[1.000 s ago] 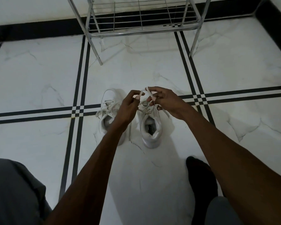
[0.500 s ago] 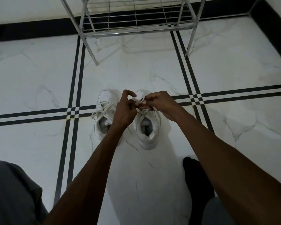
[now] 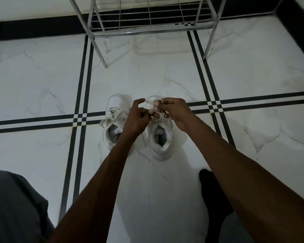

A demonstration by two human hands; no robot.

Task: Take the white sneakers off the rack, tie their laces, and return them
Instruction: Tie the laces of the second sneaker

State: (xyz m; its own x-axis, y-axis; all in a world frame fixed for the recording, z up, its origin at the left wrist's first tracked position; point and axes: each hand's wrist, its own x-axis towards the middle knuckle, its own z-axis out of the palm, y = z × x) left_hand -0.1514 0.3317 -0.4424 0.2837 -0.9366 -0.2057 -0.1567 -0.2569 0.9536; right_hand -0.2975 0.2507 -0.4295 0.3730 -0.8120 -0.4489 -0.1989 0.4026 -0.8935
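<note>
Laces now bunched lower over the right sneaker, pinched by left hand and right hand.

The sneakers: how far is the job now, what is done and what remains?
Done: both sneakers are off the rack and stand side by side on the floor. In hand: the left hand and right hand work the laces over the right sneaker. Left: the left sneaker shows loose lace ends, so it seems untied; then both return to the rack.
</note>
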